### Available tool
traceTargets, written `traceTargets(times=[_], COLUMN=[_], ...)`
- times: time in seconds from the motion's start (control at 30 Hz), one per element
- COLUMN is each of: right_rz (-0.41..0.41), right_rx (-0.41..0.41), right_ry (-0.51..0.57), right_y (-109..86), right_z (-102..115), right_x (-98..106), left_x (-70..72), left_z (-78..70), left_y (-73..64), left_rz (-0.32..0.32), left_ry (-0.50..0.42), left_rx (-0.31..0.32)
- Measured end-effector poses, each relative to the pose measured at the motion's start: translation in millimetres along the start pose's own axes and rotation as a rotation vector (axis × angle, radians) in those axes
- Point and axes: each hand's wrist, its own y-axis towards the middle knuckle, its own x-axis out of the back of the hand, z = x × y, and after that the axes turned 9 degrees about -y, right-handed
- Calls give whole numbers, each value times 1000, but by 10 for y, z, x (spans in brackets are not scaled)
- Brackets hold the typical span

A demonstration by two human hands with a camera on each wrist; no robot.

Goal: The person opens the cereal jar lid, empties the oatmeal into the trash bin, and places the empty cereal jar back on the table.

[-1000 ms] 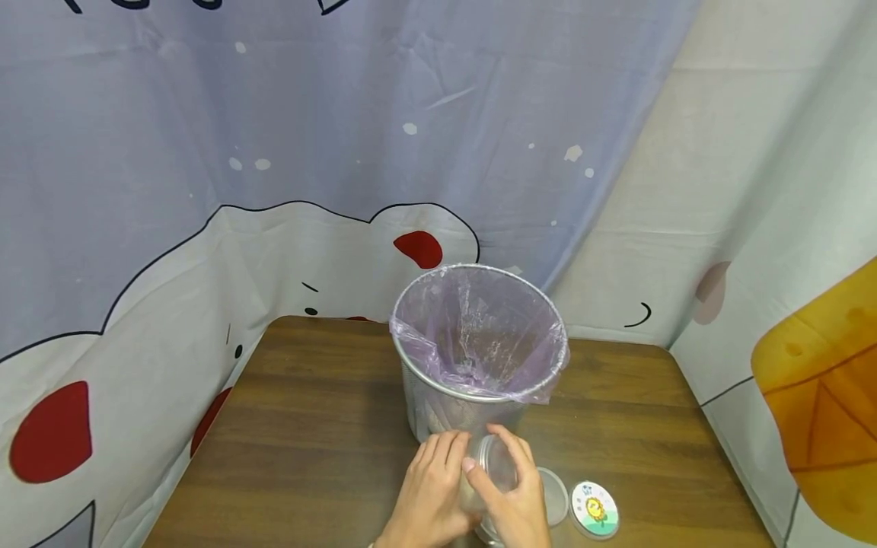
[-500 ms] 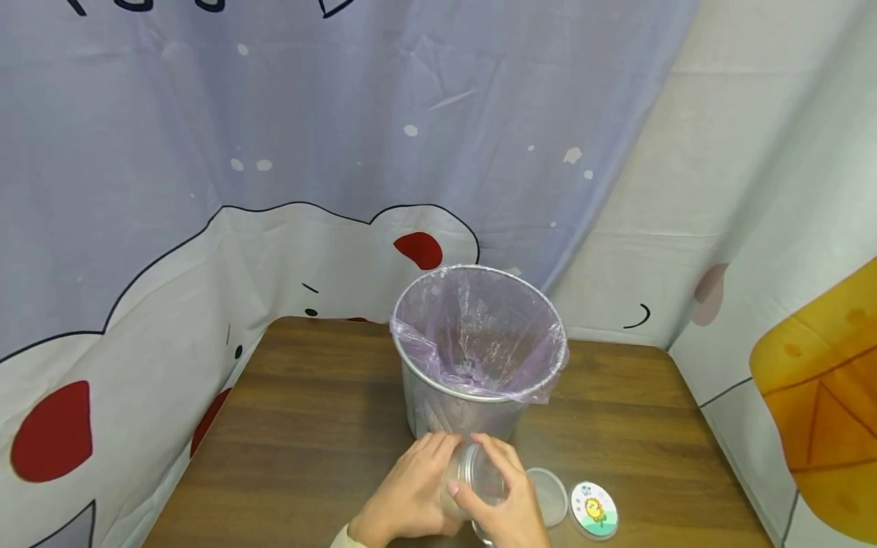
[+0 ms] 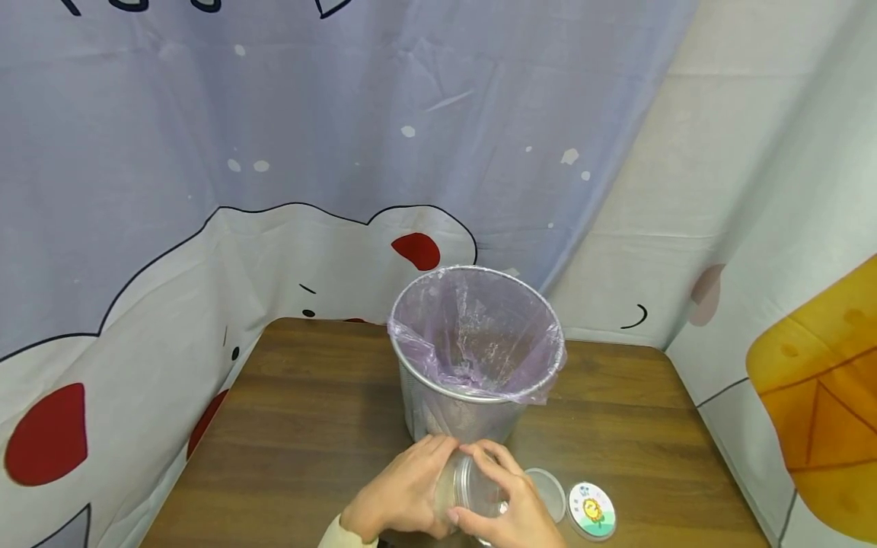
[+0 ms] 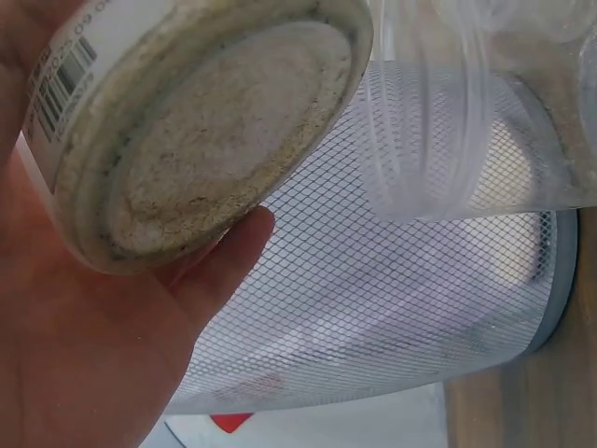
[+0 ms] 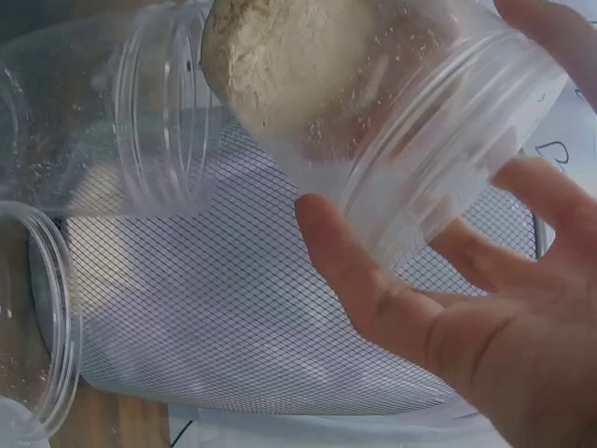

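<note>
A clear plastic jar point(image 3: 445, 493) with pale beige flaky powder in it is held tilted on its side, mouth to the right. My left hand point(image 3: 400, 493) grips its body near the base; a barcode label and the powder-coated bottom show in the left wrist view. My right hand point(image 3: 510, 506) curls round the threaded neck, its thumb point(image 5: 326, 238) touching the neck in the right wrist view. Behind the held jar stands a second clear jar point(image 5: 163, 121) with specks of powder, mostly hidden by my hands in the head view.
A silver mesh bin point(image 3: 452, 415) with a purple liner bag point(image 3: 479, 327) stands just beyond my hands. To the right on the wooden table point(image 3: 308, 426) lie a clear round lid point(image 3: 550, 495) and a sunflower-printed lid point(image 3: 592, 511). Printed curtains hang behind.
Both hands have shifted a little to the left with the jar, which now lies more on its side. More of the left sleeve shows.
</note>
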Motion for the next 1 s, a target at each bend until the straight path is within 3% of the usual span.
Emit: traceTargets(times=[0.2, 0.3, 0.47, 0.57, 0.73, 0.9, 1.0], right_rz=[30, 41, 14, 11, 22, 25, 67], right_rx=[88, 170, 343, 389, 436, 562, 604], right_ry=[-29, -58, -189, -263, -301, -323, -332], right_y=[4, 2, -7, -19, -22, 24, 43], right_z=[-1, 7, 36, 59, 76, 87, 99], right_x=[50, 82, 129, 153, 191, 239, 278], left_x=[55, 85, 114, 121, 133, 143, 145], left_z=[-18, -27, -46, -54, -55, -46, -29], left_y=[23, 36, 39, 26, 15, 21, 22], left_rz=[40, 54, 86, 108, 91, 88, 98], left_ry=[-32, -43, -87, -106, -94, -98, -132], left_rx=[1, -7, -2, -8, -38, -62, -78])
